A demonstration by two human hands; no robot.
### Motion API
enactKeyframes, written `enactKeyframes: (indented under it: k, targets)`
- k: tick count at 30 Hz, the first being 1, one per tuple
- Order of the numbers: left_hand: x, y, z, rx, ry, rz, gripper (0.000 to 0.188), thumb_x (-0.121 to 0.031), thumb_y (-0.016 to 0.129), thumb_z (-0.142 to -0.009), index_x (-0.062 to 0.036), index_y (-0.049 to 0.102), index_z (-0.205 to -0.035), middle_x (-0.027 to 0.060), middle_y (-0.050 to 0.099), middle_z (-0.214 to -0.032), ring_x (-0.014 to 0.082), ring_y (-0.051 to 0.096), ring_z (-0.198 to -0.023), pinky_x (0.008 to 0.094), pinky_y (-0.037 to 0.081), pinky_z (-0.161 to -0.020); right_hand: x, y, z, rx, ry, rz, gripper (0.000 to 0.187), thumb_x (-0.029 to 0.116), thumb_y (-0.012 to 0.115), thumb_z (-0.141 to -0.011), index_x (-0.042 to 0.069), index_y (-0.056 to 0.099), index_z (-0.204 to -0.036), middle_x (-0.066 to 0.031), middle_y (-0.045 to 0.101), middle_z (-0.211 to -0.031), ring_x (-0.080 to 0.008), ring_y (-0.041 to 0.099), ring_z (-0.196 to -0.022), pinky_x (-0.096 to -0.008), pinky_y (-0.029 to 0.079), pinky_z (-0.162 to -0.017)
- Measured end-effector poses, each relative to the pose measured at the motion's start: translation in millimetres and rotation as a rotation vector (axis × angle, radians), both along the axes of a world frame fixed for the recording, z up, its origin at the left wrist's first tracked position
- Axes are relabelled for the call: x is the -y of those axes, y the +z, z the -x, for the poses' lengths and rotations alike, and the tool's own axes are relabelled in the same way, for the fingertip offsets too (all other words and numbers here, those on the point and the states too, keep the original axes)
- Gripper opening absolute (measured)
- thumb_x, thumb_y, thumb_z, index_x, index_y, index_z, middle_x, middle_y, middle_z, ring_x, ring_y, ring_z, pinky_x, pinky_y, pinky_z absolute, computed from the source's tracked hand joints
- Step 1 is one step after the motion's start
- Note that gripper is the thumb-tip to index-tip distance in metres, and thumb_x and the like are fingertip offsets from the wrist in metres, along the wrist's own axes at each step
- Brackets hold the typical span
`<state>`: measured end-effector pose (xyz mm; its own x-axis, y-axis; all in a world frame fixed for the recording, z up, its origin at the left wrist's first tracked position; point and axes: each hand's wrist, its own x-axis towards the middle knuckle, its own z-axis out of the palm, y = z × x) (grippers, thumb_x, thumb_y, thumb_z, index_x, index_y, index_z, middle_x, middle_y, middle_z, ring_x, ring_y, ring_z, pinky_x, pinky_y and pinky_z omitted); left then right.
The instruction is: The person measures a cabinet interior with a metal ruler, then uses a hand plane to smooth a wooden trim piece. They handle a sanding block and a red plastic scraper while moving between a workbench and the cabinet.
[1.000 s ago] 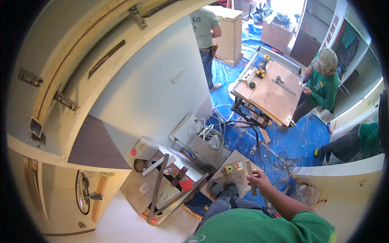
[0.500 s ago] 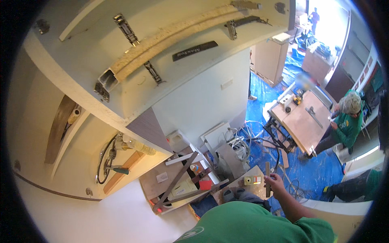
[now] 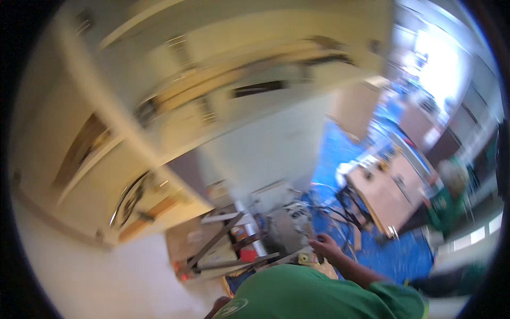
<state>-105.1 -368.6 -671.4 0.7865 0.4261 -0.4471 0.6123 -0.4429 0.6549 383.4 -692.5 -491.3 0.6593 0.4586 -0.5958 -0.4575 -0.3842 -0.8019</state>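
Observation:
My right hand is in front of my green shirt, closed on a narrow brown strip that is mostly hidden and smeared by motion. Below it, a small yellow roll rests on a light board. At the lower edge, a bit of my left hand shows beside the shirt; its fingers are blurred and hidden. Just ahead of me, a crate-like box holds brown strips, a red piece and other loose items.
An open cabinet with hinges, a long bar and a hose fills the upper left. Cables and offcuts lie on blue sheeting. At right, a co-worker in green stands by a workbench with tools. Pale cabinets stand farther back.
The view has swung and blurred, so the scene sits differently in the picture. My right hand has come left and lower over the floor items with the strip. My left hand now shows at the lower edge.

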Motion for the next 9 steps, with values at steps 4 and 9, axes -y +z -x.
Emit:
enactKeyframes:
  k: [4,9]
  targets:
    - [-29.6,224.5,-206.1,0.128,0.072,-0.17,0.04,-0.04,0.064,-0.093,-0.0009,0.07,-0.089,0.0128,0.073,-0.08,0.0276,0.07,-0.077,0.04,0.053,-0.078,12.2,-1.9,-14.6,0.171,-0.019,0.102,0.076,0.046,0.082,-0.079,-0.001,0.054,-0.132,-0.0142,0.068,-0.104,-0.0213,0.066,-0.091,-0.0345,0.053,-0.081]
    - [3.1,334.7,-328.6,0.383,-0.324,0.132,0.043,-0.045,0.068,-0.092,-0.0035,0.073,-0.101,0.0116,0.074,-0.096,0.0244,0.068,-0.091,0.0336,0.051,-0.088,32.5,11.2,-12.9,0.16,-0.11,0.028,0.074,0.045,0.082,-0.08,-0.001,0.055,-0.131,-0.0154,0.067,-0.107,-0.021,0.065,-0.095,-0.0353,0.053,-0.083]
